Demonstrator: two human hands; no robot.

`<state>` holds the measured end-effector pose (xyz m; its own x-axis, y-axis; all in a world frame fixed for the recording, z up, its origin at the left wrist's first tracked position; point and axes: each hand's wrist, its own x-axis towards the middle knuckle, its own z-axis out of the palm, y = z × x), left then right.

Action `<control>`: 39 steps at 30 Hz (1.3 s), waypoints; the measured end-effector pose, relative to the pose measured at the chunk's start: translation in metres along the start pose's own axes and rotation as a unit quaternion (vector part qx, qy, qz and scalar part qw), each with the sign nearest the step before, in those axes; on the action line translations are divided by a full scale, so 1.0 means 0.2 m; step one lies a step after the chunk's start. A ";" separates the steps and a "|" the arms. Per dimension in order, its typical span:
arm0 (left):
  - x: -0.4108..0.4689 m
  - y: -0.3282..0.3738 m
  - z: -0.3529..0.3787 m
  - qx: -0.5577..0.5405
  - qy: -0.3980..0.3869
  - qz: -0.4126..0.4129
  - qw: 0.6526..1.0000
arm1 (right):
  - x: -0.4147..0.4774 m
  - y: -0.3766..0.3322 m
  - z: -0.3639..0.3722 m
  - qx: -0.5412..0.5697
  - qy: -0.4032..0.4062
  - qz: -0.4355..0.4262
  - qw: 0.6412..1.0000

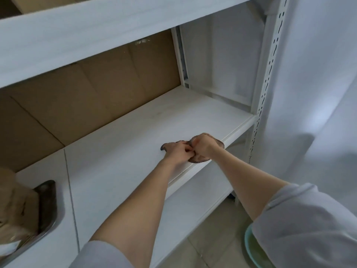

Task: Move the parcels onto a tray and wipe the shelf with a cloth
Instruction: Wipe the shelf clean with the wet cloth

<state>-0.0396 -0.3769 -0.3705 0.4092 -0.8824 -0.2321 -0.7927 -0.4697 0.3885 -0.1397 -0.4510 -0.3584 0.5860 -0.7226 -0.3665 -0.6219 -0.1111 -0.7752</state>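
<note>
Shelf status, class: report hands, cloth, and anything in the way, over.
Hands: left hand and right hand both grip cloth at shelf front edge. Parcels on tray, far left. Nothing near cloth in the way.

The white shelf (125, 151) bears a brown cloth (200, 161) near its front edge and a metal tray (48, 200) at left.

A creased brown cardboard sheet (92, 97) stands upright as a back wall and reaches up under a white upper board (77, 35). On that board, in the top left corner, part of a cardboard box (38, 2) shows. To the right, a white side panel (218, 60) meets a white metal post (270, 74) punched with rows of slots. Beyond the post is a plain white wall (318, 74). Below, the floor (212, 238) is laid with pale tiles. A pale green round dish (253, 250) sits at the lower right, partly hidden.
</note>
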 end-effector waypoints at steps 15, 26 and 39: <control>-0.19 -0.29 -0.25 0.237 -0.164 -0.240 0.927 | -0.03 -0.16 0.29 0.035 -0.256 0.050 0.965; -0.04 -0.04 -0.14 0.124 -0.091 -0.159 0.975 | 0.09 -0.06 0.05 -0.010 -0.115 0.020 0.993; -0.12 -0.18 -0.21 0.242 -0.163 -0.174 0.941 | 0.02 -0.11 0.19 -0.094 -0.266 -0.032 0.959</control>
<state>-0.0013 -0.3403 -0.3417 0.5837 -0.5855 -0.5626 -0.7816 -0.5929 -0.1938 -0.1047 -0.4254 -0.3621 0.7776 -0.2663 -0.5697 -0.6285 -0.3008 -0.7173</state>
